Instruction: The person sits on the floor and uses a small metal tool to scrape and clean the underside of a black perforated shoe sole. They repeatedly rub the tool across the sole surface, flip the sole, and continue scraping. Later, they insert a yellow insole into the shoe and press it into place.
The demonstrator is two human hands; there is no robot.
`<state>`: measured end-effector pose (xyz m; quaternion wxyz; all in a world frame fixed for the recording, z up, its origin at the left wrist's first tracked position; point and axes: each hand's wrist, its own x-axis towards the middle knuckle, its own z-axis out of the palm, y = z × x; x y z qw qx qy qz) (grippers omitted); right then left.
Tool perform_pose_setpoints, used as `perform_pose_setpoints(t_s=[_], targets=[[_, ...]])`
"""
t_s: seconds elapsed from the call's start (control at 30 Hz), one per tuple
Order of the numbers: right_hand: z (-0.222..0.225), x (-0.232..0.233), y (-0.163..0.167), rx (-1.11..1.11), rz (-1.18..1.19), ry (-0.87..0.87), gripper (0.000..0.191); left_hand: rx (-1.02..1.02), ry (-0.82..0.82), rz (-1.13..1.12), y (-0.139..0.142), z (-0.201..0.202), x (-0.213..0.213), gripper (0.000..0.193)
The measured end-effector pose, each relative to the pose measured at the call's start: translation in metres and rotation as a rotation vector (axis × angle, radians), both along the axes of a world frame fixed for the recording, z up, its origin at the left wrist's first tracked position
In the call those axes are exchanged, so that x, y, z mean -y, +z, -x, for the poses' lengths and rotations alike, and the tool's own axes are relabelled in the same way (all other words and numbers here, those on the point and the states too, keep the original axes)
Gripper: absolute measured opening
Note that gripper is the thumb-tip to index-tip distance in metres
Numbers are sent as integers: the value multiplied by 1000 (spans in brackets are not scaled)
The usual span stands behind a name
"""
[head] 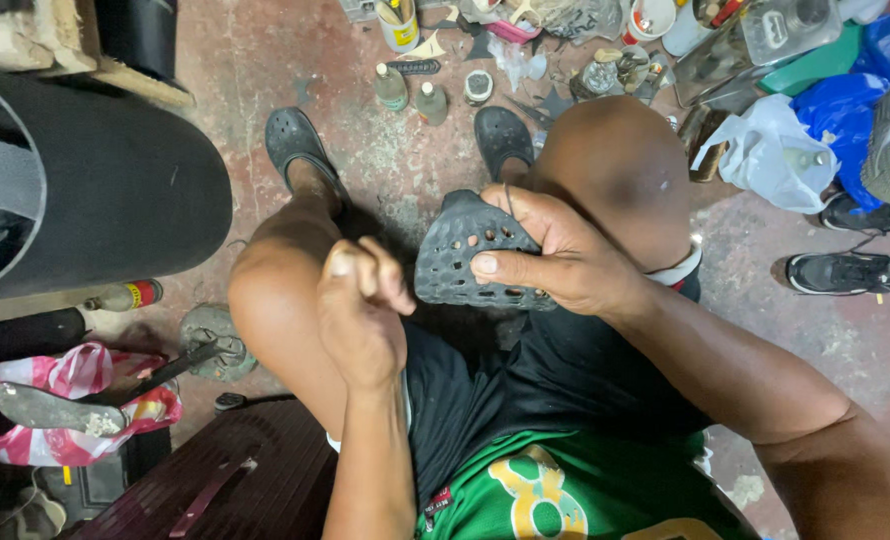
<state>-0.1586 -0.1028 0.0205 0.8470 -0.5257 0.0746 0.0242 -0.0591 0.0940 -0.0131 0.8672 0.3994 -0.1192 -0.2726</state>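
Green jersey (565, 495) with yellow print fills the bottom middle of the frame, closest to the camera, with black shorts (535, 385) just above it. The person sits low with both knees up over a reddish, worn concrete floor (385, 165).

Right hand (565, 260), center-right of the frame, is wrapped around a dark grey perforated clog (465, 262), thumb pressed flat across its top and fingers curled behind it. The clog sits dead center in the picture, between the knees, tilted on its side with the holes facing the camera.

Left hand (360, 305), just left of the clog, is curled into a tight fist with thumb and fingertips pinched together. Can't tell what's in the pinch, it's too small to see. It's close to the clog but not touching it.

Both feet wear black clogs (295, 140) planted on the floor at the upper middle. Behind them, along the top edge, there's a mess of small bottles (390, 88), jars and scraps. Blue and white plastic bags (775, 150) sit upper right, and a black sneaker (850, 272) lies at the right edge. A big black rubber roll (115, 180) takes up the upper left. Lower left has a pink striped bag (75, 375) with a worn sole (55, 408) lying on it, and a small metal stand (215, 340) beside the left knee.
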Motion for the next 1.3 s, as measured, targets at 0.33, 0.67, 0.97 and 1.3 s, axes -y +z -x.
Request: perform_pose_setpoints(t_s=[0.33,0.67,0.97,1.3], targets=[[-3,-6,6,120,594,-54,27,152,-71,-406,15,3,4,12],[7,-2,-3,83,284,-116,5,114,56,-352,4,2,0,13],[1,11,-17,261,59,-512,16,121,263,-130,17,-1,2,18],[54,95,0,335,-120,-734,31,256,250,21,13,-56,-43,23]])
